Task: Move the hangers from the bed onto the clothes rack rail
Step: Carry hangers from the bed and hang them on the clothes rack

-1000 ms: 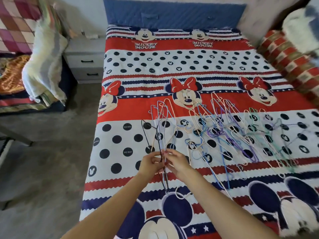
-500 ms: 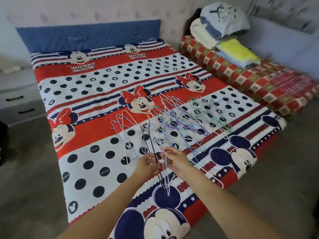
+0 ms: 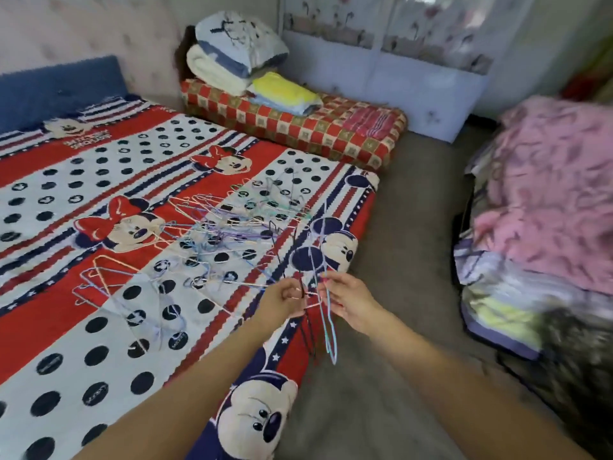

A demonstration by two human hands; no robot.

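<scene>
Head view
Left hand (image 3: 284,298): fingers curled round a thin black wire hanger (image 3: 307,330), which hangs down from the grip past the edge of the bed.
Right hand (image 3: 348,298): fingertips pinch a thin light-blue wire hanger (image 3: 330,336), which also hangs downward, just beside the black one.
Hands, relation: close together, held above the near right corner of the bed; both forearms reach in from the bottom of the frame.
Loose pile of thin wire hangers in pink, blue, purple and green (image 3: 229,227): lies tangled on the bedspread, beyond and to the left of the hands.
Separate small group of pink and pale hangers (image 3: 106,277): lies flat on the bedspread nearer the left.
Bed with a red, white and navy cartoon-mouse bedspread (image 3: 59,327): fills the left half of the frame.
Blue padded headboard (image 3: 59,91): at the far end of the bed.
Red checked mattress on the floor (image 3: 298,127): beside the bed, carrying folded white, blue and yellow blankets (image 3: 238,64).
Pink patterned bedding heap (image 3: 547,194): at the right, blurred.
Clothes rack rail: cannot be made out.
</scene>
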